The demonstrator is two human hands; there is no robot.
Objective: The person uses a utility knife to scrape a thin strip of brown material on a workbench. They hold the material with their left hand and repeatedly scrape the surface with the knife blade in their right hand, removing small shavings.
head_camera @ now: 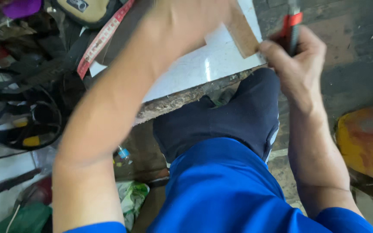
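My right hand [296,56] is closed around a red and black utility knife [291,26] at the right edge of a white board [195,69]. The knife points up, beside a brown strip of board [242,32] lying on the white surface. My left hand [186,21] is blurred and presses down near the brown strip at the top of the view; whether it grips anything is unclear. My knee in dark trousers [234,116] sits under the board's rough front edge.
A red measuring tape [102,39] runs across the board's left corner. Black straps and bags [26,99] are heaped at the left. A yellow, rust-stained container [368,138] stands at the right. Dark concrete floor [359,51] lies behind.
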